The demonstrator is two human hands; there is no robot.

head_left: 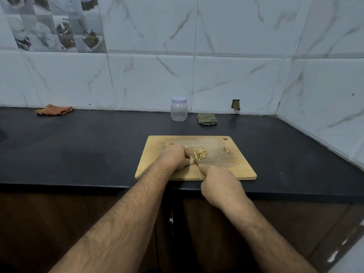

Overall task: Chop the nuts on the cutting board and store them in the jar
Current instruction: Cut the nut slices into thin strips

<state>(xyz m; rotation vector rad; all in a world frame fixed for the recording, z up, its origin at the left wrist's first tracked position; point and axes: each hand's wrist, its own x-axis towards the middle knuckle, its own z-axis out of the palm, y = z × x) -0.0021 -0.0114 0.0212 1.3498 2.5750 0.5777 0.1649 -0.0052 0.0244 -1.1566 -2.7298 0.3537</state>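
The wooden cutting board (pixel 226 166) lies on the black counter (pixel 78 144), long axis left-right. Left hand (pixel 177 156) curls over nuts; right hand (pixel 218 184) grips a knife (pixel 195 163), blade mostly hidden. Chopped nuts (pixel 201 153) lie mid-board. Lidded jar (pixel 179 109) stands upright behind.

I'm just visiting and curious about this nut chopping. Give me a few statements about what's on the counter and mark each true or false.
1. The clear plastic jar has its pale lid on. True.
2. The jar stands on the rectangular wooden cutting board. False: it stands on the black counter, behind the board.
3. A pile of sliced nut slivers lies on the board. True.
4. The folded orange cloth lies right beside the jar. False: it lies far off to the left; the green checked cloth is next to the jar.
5. Both hands are over the board, left hand and right hand. True.
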